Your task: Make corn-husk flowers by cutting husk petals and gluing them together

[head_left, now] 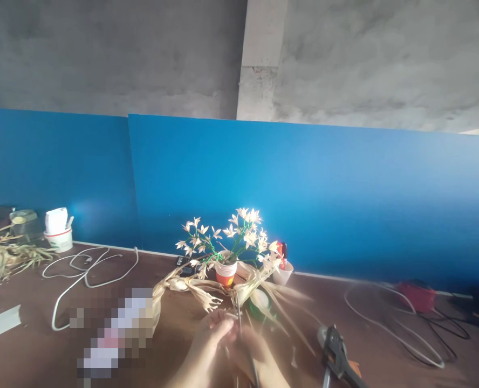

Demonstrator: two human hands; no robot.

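Note:
Near the table's front edge my left hand [212, 337] is closed, its fingertips pinching a small pale piece of corn husk [232, 316]. Beside it, my right hand [251, 347] is wrapped round what looks like scissors [238, 307], with a thin blade pointing up and a dark handle by the palm. Haze and blur hide the exact contact between blade and husk. Just beyond the hands lie dried corn husks [250, 283] and a knotted husk bundle [197, 288]. A paper cup [225, 274] behind them holds green stems with cream husk flowers [250, 226].
A glue gun [336, 350] lies at the right, before a cable [401, 337] and a red box [417, 296]. Beside the flowers is a white cup [283, 274]; a green-rimmed round container [260, 303] sits nearer. White cable [88, 275] and more husks [11, 253] occupy the left.

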